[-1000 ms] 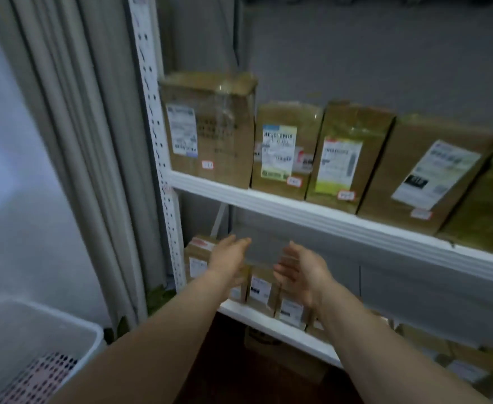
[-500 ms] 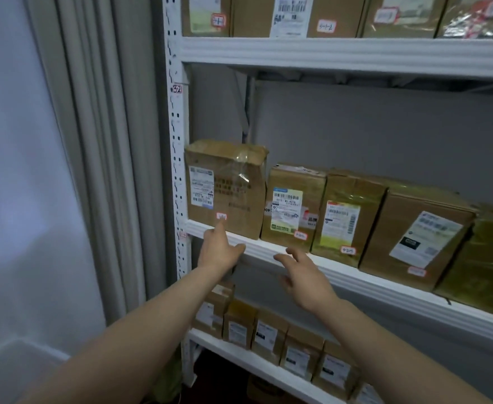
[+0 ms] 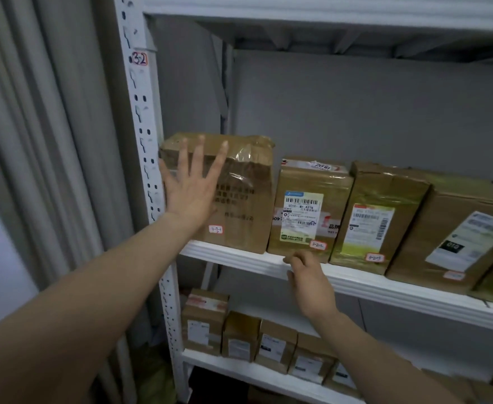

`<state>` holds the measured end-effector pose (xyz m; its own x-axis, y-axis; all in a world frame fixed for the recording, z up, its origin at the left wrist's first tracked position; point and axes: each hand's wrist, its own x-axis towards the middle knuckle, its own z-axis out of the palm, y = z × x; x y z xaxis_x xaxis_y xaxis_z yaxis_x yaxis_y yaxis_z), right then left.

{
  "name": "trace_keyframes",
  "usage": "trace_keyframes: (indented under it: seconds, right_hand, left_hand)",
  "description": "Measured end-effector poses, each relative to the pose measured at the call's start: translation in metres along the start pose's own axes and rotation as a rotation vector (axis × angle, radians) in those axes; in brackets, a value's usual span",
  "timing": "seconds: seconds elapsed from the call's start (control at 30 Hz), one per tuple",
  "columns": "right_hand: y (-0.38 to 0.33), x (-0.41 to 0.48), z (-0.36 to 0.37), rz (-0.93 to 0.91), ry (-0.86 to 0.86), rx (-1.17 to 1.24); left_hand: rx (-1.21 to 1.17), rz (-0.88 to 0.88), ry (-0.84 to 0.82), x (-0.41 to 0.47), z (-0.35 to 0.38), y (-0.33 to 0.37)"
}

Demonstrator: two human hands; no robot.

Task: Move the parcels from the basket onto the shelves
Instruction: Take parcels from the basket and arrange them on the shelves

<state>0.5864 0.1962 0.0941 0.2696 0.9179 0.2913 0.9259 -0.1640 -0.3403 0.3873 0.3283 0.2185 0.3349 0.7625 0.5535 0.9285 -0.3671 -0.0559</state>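
Evidently squaring up the end parcel (image 3: 239, 199) on the middle shelf (image 3: 385, 288), with neither hand carrying anything.

From the left: a grey curtain (image 3: 35, 170) hangs beside the white upright post (image 3: 144, 135) (tagged 3-2). The left hand (image 3: 192, 188) lies flat on that parcel's face, fingers straight and spread, which I judge to be a settling push. The right hand (image 3: 309, 284) hovers at the shelf's front lip below the second parcel (image 3: 306, 211), fingers loosely bent around nothing; whether it touches the lip I cannot tell. Further right, more parcels (image 3: 379, 217) stand in a close row, so no gap shows there, and small boxes (image 3: 239, 336) line the lower shelf (image 3: 239, 370). The basket is out of view; the next move probably calls for turning back to it for another parcel.
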Motion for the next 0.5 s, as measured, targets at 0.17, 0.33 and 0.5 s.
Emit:
trace_keyframes:
  seconds: [0.17,0.33,0.5]
  right_hand:
    - [0.004,0.007,0.01,-0.019,-0.044,-0.108]
    - [0.001,0.019,0.016,-0.009,-0.081,-0.221]
    - [-0.002,0.027,0.015,0.049,-0.145,-0.244]
  left_hand:
    - [-0.03,0.095,-0.031,0.014,0.009,-0.001]
    - [-0.068,0.096,-0.009,0.017,0.02,0.002]
    - [-0.092,0.088,0.023,0.025,0.031,0.003]
